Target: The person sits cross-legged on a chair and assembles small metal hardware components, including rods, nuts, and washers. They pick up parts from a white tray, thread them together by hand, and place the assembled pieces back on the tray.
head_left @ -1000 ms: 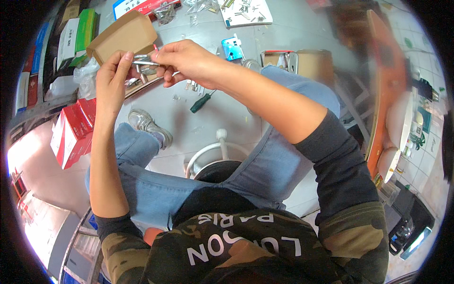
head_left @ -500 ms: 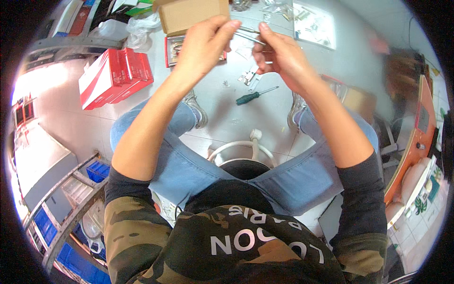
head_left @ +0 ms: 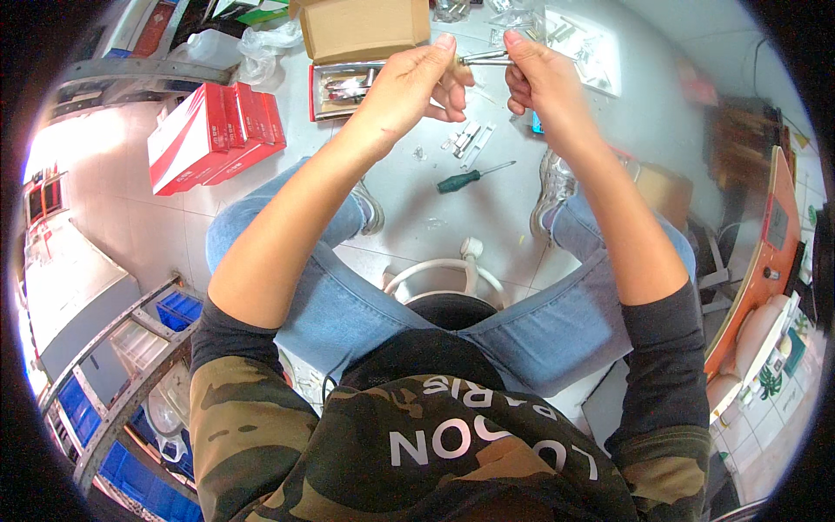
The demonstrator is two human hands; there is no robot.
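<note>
A pair of thin metal rods (head_left: 485,59) spans the gap between my hands, above the floor at the top of the view. My left hand (head_left: 409,87) pinches their left end with thumb and forefinger, its other fingers loosely curled. At the right end, my right hand (head_left: 546,83) closes thumb and fingers on the rods. Their far ends are hidden by the fingers. Below the hands, a screwdriver (head_left: 458,181) with a dark green handle lies on the floor. Small metal pieces (head_left: 470,143) lie just beyond it.
An open cardboard box (head_left: 315,94) with shiny metal parts stands beyond my left forearm. Red-and-white boxes (head_left: 204,139) stand at the left. Bagged parts (head_left: 513,16) and a white sheet with small pieces (head_left: 591,52) lie at the far side. A wheeled stool base (head_left: 470,252) is between my legs.
Both hands have shifted a little to the right with the rods. The left fingers have opened out somewhat, and the rods now sit closer together. More of the open box shows.
</note>
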